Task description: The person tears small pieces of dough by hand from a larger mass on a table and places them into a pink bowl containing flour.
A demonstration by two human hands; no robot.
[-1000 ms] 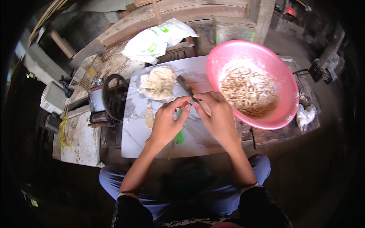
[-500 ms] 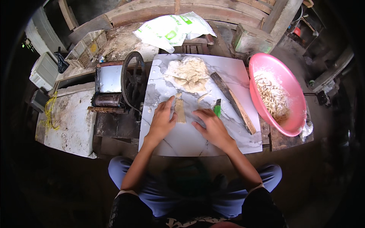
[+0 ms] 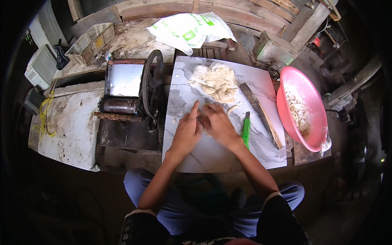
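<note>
My left hand (image 3: 188, 132) is low over the marble-patterned board, its index finger stretched out and its thumb beside my right hand. My right hand (image 3: 220, 125) bends its fingers over a flat strip of dough (image 3: 206, 132), most of which the hands hide; only a pale end peeks out between them. Beyond my hands sits a floury lump of dough (image 3: 216, 81). A thin dough scrap (image 3: 232, 109) lies near my right fingers. Right of that hand is a green-handled knife (image 3: 246, 130), and past it a long wooden stick (image 3: 261, 115).
At the right stands a pink basin (image 3: 318, 118) with floured dough strips inside. A roller machine with a large wheel (image 3: 152, 85) flanks the board (image 3: 224, 161) on the left. Farther back are a white printed sack (image 3: 188, 30) and a plastic crate (image 3: 90, 43).
My right hand has moved left to the dough strip and now covers it, close against my left hand. The knife's handle is uncovered. The whole view has shifted slightly.
</note>
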